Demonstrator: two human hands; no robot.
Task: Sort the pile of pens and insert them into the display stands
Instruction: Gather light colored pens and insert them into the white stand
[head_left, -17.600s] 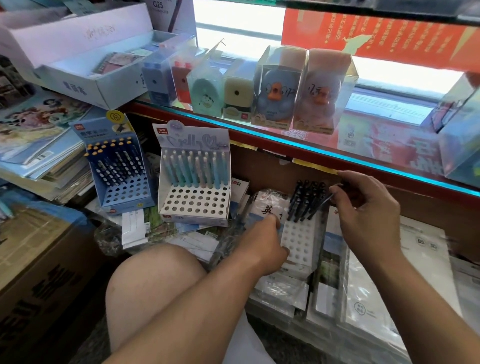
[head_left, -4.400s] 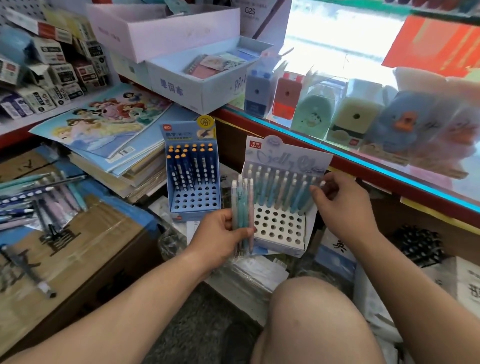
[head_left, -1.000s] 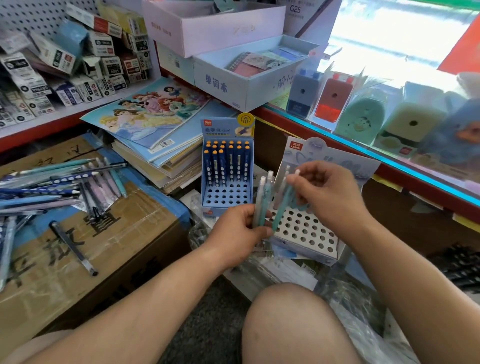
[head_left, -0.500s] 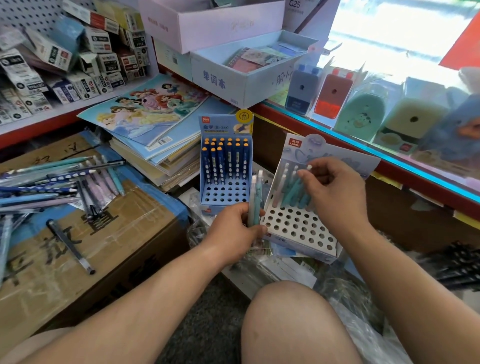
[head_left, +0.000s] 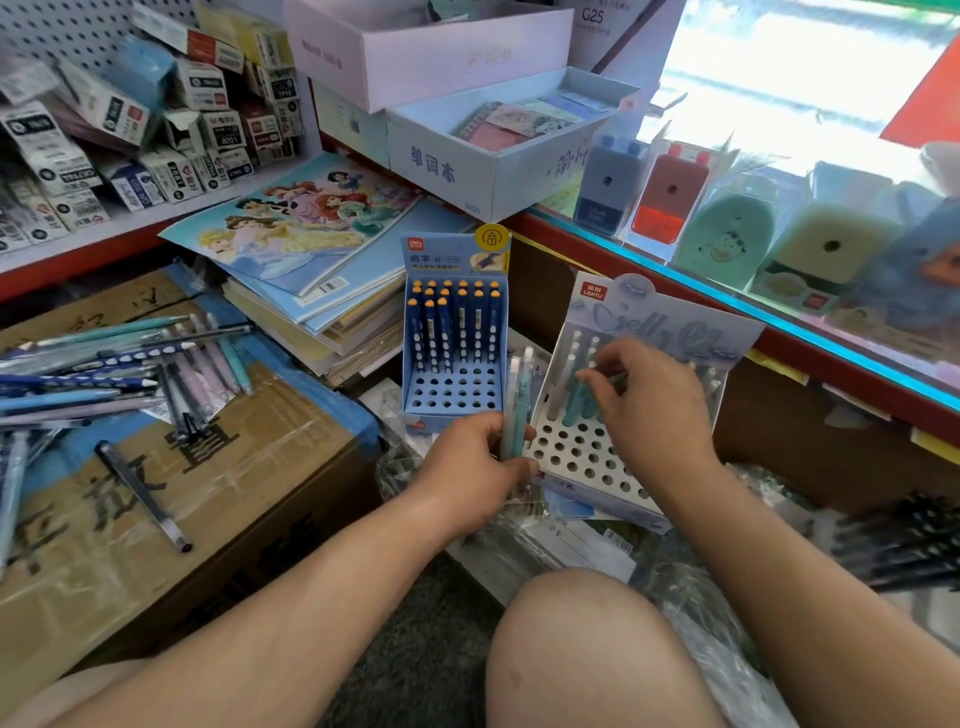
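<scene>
cramped shop corner. along right: glass counter, red-edged, boxed sharpeners on top. at left: taped cardboard box bearing loose pile of pens. behind box: slumped stack of books. centre, side by side: blue display stand, back rows filled; white display stand, tilted back, front holes bare. gripped upright in curled left hand: a few pastel pens. pinched by fingertips of right hand: teal pen in white stand's rear rows.
</scene>
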